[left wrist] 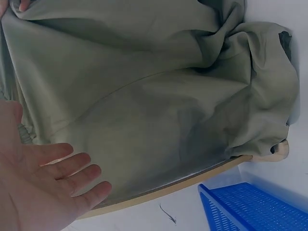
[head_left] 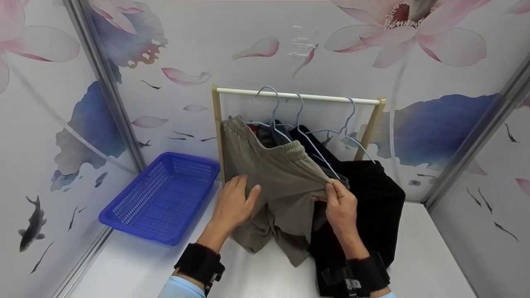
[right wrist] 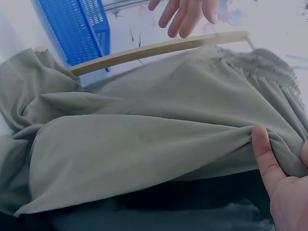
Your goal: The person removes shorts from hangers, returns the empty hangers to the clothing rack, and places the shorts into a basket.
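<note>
Olive-grey shorts [head_left: 273,178] with an elastic waistband hang at the left of a small clothes rack, on a light blue hanger [head_left: 275,111] hooked over the rail. My right hand [head_left: 341,205] pinches the side of the shorts below the waistband, pulling the cloth into a fold; the right wrist view shows the thumb and fingers [right wrist: 269,159] at that fold. My left hand [head_left: 234,203] is beside the left side of the shorts, its fingers extended; in the left wrist view the palm [left wrist: 43,187] faces up with nothing in it. Whether it touches the cloth I cannot tell.
A blue plastic basket [head_left: 157,198] stands left of the rack. Black clothing [head_left: 368,203] hangs at the right on further blue hangers [head_left: 350,120]. The rack's white rail [head_left: 323,98] rests on wooden posts [head_left: 218,132]. Printed panels [head_left: 298,41] enclose the white table [head_left: 430,248].
</note>
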A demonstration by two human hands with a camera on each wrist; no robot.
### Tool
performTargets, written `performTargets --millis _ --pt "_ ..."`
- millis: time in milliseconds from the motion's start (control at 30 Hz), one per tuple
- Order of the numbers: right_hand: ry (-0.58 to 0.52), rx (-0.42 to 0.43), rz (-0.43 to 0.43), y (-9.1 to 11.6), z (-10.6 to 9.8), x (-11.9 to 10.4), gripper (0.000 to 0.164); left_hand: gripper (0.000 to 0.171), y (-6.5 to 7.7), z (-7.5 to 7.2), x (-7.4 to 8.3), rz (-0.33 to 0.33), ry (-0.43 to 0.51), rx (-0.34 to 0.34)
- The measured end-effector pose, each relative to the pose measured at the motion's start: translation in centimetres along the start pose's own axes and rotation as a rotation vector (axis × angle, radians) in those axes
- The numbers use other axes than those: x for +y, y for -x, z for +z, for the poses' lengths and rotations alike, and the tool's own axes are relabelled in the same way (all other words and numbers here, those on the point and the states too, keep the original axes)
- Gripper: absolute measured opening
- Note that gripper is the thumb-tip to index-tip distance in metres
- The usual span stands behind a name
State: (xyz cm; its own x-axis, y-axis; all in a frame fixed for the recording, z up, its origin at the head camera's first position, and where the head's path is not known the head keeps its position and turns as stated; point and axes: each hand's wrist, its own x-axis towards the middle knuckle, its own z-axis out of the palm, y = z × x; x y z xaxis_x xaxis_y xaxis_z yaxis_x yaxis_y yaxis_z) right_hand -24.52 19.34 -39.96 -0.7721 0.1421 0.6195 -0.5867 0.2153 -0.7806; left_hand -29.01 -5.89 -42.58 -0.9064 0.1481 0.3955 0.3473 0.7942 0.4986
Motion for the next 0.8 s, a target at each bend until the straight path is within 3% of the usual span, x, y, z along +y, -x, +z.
performTargets --millis 533,800 --pt "-0.085 -0.069 0.113 3.5 -3.0 2.4 0.024 0.061 0.5 0.1 -0.8 0.024 0.089 0.136" --pt "-0.119 -0.107 0.202 5.4 -4.3 5.9 0.026 0.062 1.8 0.6 -2.3 -0.029 0.092 0.121"
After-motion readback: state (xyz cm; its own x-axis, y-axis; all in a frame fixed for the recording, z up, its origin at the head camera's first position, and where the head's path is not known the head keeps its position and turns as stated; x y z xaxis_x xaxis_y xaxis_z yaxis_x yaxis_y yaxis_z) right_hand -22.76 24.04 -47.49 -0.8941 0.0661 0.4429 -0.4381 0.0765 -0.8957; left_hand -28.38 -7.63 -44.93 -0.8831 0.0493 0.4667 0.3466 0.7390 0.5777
